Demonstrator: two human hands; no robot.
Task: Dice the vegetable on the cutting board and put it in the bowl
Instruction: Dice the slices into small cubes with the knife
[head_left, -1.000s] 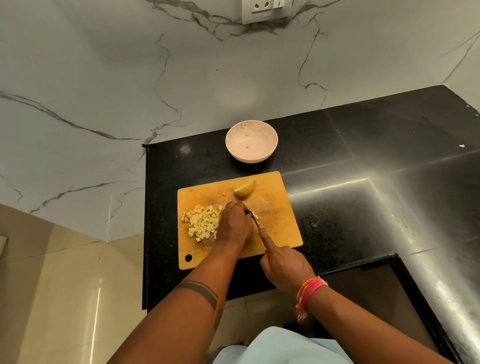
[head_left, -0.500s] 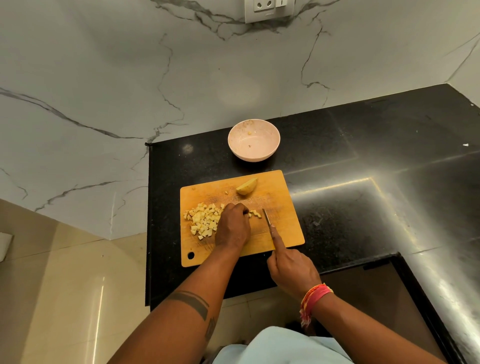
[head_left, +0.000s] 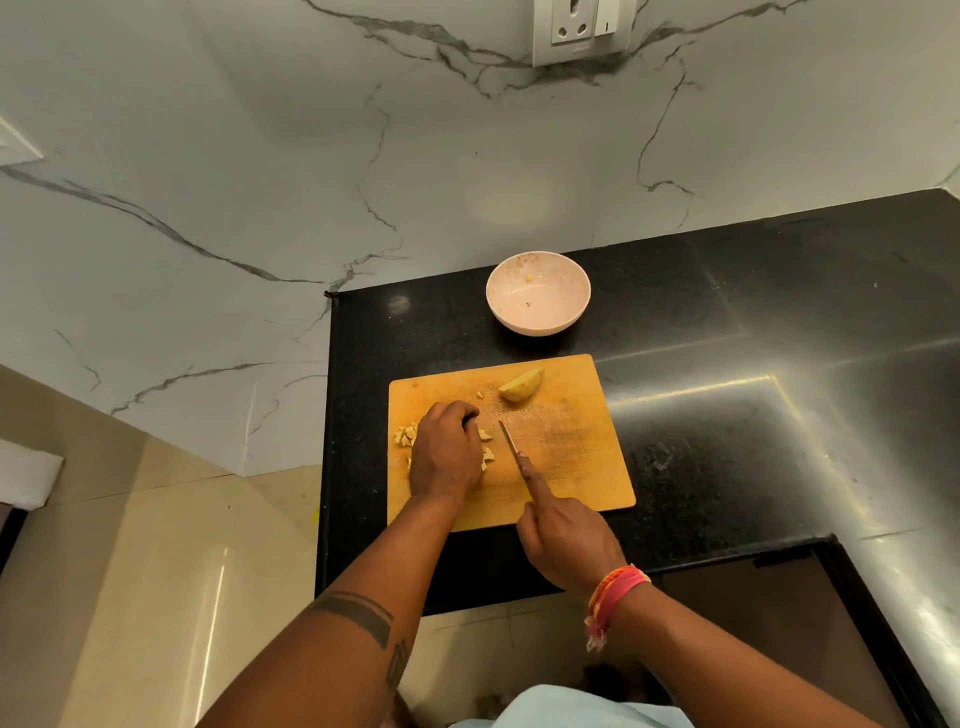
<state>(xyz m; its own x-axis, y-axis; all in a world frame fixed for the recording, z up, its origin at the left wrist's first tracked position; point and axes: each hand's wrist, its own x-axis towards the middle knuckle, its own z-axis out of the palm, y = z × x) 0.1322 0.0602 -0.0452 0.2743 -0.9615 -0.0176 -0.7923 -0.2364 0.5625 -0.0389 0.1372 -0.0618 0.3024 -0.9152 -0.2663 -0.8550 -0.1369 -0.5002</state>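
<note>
The left hand (head_left: 448, 456), fingers curled, now covers the diced pile (head_left: 406, 434), having slid off the spot where it steadied the cut. The right hand (head_left: 566, 540) grips one knife (head_left: 508, 439), drawn clear just beside it. Judged: gathering begins. Beyond the fingers lies one uncut wedge (head_left: 521, 385) on one cutting board (head_left: 571, 457); farther, one bowl (head_left: 537, 292).

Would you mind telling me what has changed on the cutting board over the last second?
The right hand drew the knife away from the left hand, toward the right side of the cutting board, still gripping it. The left hand slid left over the diced pieces, now covering most of the pile. The uncut wedge and the bowl stayed put.
</note>
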